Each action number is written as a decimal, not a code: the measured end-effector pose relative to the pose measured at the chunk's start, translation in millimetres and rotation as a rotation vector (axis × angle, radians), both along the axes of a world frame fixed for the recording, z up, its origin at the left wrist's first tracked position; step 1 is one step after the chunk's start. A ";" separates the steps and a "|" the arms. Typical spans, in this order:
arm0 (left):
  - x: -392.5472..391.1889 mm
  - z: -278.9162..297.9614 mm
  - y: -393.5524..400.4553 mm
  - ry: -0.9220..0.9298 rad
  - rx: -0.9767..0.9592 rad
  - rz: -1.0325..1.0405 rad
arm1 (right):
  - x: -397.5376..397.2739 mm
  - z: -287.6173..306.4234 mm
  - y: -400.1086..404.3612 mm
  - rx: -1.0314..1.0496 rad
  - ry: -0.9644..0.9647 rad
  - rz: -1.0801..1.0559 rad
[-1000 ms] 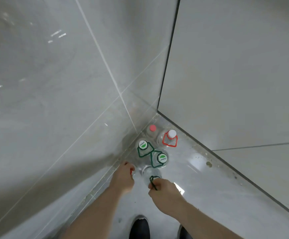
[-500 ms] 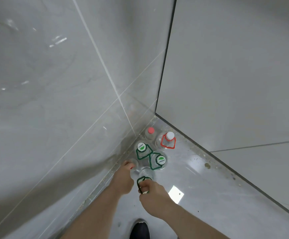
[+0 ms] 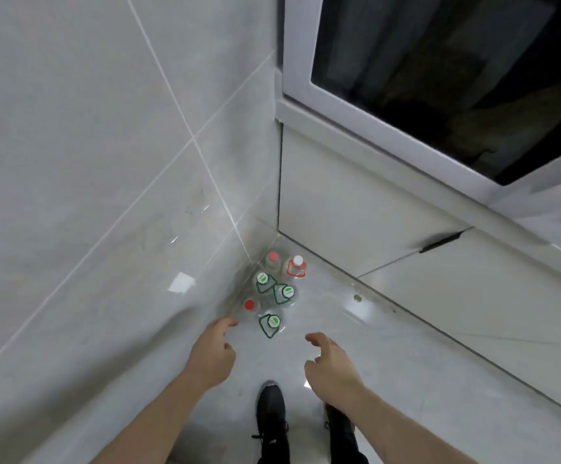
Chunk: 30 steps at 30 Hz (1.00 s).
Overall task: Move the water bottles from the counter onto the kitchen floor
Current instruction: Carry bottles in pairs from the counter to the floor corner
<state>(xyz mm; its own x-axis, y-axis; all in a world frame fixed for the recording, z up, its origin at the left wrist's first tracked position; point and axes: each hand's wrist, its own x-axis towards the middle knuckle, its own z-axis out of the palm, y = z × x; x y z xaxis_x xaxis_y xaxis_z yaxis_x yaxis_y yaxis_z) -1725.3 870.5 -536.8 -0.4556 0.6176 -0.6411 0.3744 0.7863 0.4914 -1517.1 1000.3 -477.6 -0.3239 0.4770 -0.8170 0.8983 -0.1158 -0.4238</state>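
Several clear water bottles stand upright in the floor corner. Nearest me is a green-capped bottle with a green carry loop (image 3: pixel 271 324), with a red-capped bottle (image 3: pixel 250 305) to its left. Behind them stand two more green-capped bottles (image 3: pixel 285 293) (image 3: pixel 263 280), then a pink-capped one (image 3: pixel 273 257) and a white-capped one with a red loop (image 3: pixel 296 266). My left hand (image 3: pixel 212 353) hovers just short of the red-capped bottle, fingers loosely curled, holding nothing. My right hand (image 3: pixel 327 363) hangs to the right of the nearest bottle, also holding nothing.
A tiled wall (image 3: pixel 88 162) rises on the left. A white cabinet with a dark handle (image 3: pixel 441 242) runs along the right, under a dark window (image 3: pixel 456 72). My black shoes (image 3: pixel 272 420) stand on the grey floor behind the hands.
Both hands have let go of the two nearest bottles and drawn back and up. The view has risen, so the window and cabinet handle now show.
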 end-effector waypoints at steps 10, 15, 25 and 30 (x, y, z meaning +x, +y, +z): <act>90.8 288.7 -3.0 0.036 0.212 -0.306 | 85.6 236.3 -40.5 0.185 0.127 -0.127; 143.0 380.7 12.7 0.085 0.373 -0.415 | 161.1 328.6 -41.0 0.338 0.226 -0.310; 320.2 502.3 49.0 0.108 0.625 -0.692 | 353.4 442.8 -78.2 0.567 0.389 -0.626; 426.5 545.0 53.8 0.073 0.748 -0.880 | 452.2 476.3 -108.6 0.707 0.387 -0.724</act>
<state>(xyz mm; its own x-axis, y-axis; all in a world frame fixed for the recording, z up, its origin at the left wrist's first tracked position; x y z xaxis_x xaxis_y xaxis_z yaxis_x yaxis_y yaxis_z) -1298.8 924.3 8.1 0.2995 0.9537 0.0289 0.6949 -0.2388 0.6783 -1064.9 891.7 -1.2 0.0476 0.9815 -0.1853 0.5059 -0.1836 -0.8428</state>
